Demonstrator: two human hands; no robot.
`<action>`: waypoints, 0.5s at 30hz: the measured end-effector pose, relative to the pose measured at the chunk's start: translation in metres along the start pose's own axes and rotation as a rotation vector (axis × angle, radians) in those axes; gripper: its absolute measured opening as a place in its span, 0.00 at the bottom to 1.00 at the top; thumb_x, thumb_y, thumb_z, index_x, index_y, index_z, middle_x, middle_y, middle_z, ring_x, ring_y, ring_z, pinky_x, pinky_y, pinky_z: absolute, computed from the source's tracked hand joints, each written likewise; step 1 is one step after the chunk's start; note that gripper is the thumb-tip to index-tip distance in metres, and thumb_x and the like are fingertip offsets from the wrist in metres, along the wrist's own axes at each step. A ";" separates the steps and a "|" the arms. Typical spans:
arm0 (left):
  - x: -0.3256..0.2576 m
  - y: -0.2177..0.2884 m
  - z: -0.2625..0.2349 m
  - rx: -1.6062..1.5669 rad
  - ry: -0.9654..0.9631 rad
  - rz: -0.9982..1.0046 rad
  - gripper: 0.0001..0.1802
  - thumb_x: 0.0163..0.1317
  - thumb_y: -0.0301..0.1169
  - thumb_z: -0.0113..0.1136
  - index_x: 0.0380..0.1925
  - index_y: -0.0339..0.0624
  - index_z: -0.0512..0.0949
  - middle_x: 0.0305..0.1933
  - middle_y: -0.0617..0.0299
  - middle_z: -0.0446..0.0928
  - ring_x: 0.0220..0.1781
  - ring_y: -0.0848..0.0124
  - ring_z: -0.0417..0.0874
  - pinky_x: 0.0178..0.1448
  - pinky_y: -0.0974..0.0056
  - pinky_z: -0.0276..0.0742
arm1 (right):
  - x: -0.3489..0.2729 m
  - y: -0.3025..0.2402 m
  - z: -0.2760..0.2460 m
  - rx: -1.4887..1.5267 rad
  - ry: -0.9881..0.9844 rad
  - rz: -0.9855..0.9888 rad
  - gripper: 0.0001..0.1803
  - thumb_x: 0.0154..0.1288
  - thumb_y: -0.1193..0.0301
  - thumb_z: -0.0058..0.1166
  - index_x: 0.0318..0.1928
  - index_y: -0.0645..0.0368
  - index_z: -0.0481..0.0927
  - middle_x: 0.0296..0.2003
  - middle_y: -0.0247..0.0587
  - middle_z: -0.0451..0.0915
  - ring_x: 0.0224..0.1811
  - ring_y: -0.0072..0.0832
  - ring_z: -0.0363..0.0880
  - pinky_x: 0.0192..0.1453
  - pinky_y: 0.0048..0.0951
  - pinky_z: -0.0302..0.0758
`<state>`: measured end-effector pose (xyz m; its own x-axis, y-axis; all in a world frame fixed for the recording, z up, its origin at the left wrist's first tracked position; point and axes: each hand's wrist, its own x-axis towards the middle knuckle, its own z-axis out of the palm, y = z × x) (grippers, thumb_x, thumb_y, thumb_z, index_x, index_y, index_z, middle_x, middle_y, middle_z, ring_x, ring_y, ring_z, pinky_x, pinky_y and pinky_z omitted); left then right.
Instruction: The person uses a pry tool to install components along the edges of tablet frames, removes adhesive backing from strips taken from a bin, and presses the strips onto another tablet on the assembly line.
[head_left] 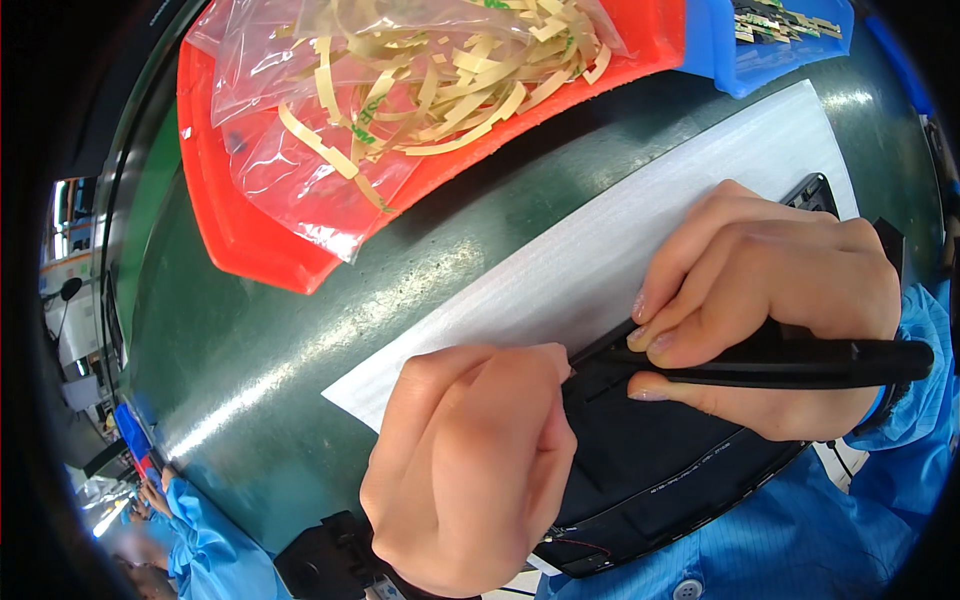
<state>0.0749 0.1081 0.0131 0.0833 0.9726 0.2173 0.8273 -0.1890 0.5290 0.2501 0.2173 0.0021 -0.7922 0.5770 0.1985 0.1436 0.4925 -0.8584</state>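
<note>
My right hand (770,300) grips black tweezers (820,365) like a pen, their narrow end pointing left toward my left fingertips. My left hand (470,460) is closed, thumb and fingers pressed together by the far edge of a flat black tablet-like housing (650,450). Whatever those fingers pinch is hidden from view. The housing lies in front of me, partly covered by both hands, with its far right corner showing beyond my right hand. Thin wires show at its near left corner. Under its far side lies a white sheet (600,240).
A red bin (250,255) at the back left holds clear plastic bags and many tan strips (470,95). Beside it, a blue bin (730,60) contains small flat parts. Everything rests on a green table (270,350). Another person's blue sleeve (220,540) shows at lower left.
</note>
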 end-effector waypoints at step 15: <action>-0.018 -0.006 0.023 -0.048 0.026 -0.073 0.22 0.46 0.08 0.62 0.42 0.27 0.67 0.32 0.52 0.78 0.31 0.71 0.79 0.41 0.70 0.77 | -0.017 0.020 0.028 0.025 0.061 -0.006 0.14 0.39 0.80 0.75 0.24 0.63 0.80 0.24 0.46 0.82 0.32 0.34 0.83 0.34 0.26 0.79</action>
<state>0.0812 0.0947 -0.0128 0.0089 0.9802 0.1979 0.8032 -0.1249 0.5824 0.2498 0.1993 -0.0314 -0.7554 0.6129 0.2317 0.1232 0.4802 -0.8685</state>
